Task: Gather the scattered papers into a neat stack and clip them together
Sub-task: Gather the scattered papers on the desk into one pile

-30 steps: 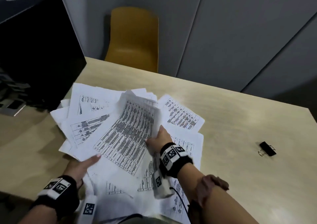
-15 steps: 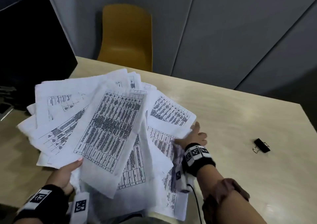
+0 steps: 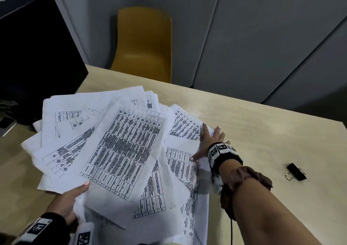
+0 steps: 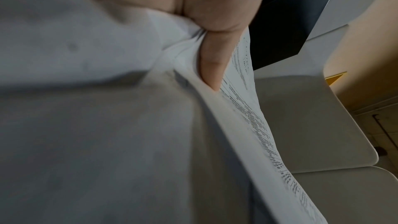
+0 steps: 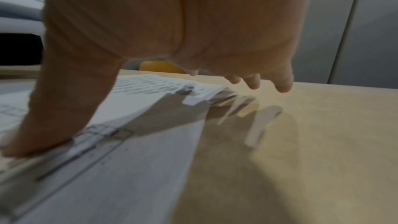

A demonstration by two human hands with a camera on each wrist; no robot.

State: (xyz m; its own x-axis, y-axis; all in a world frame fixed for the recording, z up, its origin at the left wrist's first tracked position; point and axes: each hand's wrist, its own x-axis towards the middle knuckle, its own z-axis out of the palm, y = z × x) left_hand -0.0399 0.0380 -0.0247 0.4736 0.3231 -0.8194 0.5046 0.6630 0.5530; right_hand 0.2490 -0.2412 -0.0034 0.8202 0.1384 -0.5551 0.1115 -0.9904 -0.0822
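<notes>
Left hand [image 3: 65,203] grips the near-left corner of a fanned bundle of white printed paper sheets [image 3: 120,147], thumb on top and the other fingers beneath; the left wrist view shows the thumb [image 4: 212,64] pressed into a gathered fold of the paper. Right hand [image 3: 208,143] lies spread, fingers straight and apart, over the right-hand edge of the same sheets, holding nothing; the thumb [image 5: 43,125] presses a sheet bearing a printed table, while the remaining fingertips [image 5: 284,84] reach past the paper edge above the bare surface. Sheets overlap at differing angles, unaligned, covering the near-left part of the light wood-grain worktop [image 3: 262,132]; the left portion is lifted in the grip, the right portion lies flat. Small black binder clip [image 3: 296,171] with wire handles rests on the worktop, to the right of the right forearm and well apart from the paper. Both wrists carry black bands with square printed markers; a brown fabric scrunchie [image 3: 247,181] encircles the right forearm. Mustard-yellow moulded chair [image 3: 144,43] stands beyond the far edge, and a large black box [image 3: 33,47] occupies the left.
</notes>
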